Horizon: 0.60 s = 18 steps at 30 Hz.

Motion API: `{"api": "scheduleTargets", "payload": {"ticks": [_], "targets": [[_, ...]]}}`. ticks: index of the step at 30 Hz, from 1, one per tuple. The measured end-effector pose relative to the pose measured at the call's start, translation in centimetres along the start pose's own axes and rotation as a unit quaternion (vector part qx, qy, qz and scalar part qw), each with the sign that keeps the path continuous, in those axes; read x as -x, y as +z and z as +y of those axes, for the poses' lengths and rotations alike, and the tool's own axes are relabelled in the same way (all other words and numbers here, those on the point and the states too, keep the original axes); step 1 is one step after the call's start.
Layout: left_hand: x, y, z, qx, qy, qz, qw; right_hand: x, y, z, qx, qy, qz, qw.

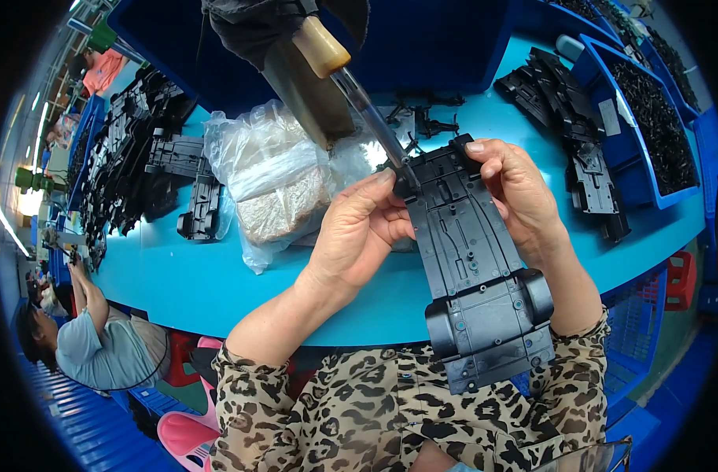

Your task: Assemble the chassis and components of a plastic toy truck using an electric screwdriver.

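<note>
A long black plastic toy-car chassis (471, 256) is tilted toward me, its near end over the table's front edge. My left hand (353, 228) pinches its far left corner between thumb and fingers. Its far right corner is gripped by my right hand (526, 193), thumb on top. A hanging power-driver-like tool, with a tan collar (324, 49) and a long metal shaft (372, 118), slants down from above. The shaft's tip meets the chassis beside my left fingertips; the exact contact is hidden. Small black frame-like parts (435, 122) lie just beyond the chassis.
A plastic-wrapped package (284, 193) sits left of my hands on the turquoise table (343, 315). Black chassis pile up at left (131, 141) and right (559, 102). Blue bins stand behind (445, 47) and at right (611, 118), the latter holding small black parts. A co-worker (107, 342) sits at left.
</note>
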<state>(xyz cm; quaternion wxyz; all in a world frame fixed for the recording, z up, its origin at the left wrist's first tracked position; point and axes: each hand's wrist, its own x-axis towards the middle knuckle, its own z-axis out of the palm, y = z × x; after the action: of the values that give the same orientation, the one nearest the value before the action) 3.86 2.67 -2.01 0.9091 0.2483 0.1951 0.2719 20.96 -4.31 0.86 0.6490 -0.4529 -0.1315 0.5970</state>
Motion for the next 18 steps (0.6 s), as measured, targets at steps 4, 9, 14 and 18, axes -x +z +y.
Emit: {"api": "scheduleTargets", "payload": {"ticks": [4,9,14,18], "targets": [[0.01,0.46,0.14,-0.009,0.000,-0.004,1.000,0.13,-0.09,-0.03,-0.006,0.000,-0.001,1.000],[0.08,0.34,0.14,0.004,-0.004,-0.003,1.000,0.25,0.15,-0.11,0.000,-0.008,0.003,1.000],[0.10,0.47,0.20,0.001,-0.003,0.001,1.000,0.36,0.18,-0.14,0.003,-0.008,0.006,1.000],[0.11,0.35,0.16,0.005,-0.005,0.009,1.000,0.42,0.32,-0.15,0.007,-0.007,0.010,1.000]]}}
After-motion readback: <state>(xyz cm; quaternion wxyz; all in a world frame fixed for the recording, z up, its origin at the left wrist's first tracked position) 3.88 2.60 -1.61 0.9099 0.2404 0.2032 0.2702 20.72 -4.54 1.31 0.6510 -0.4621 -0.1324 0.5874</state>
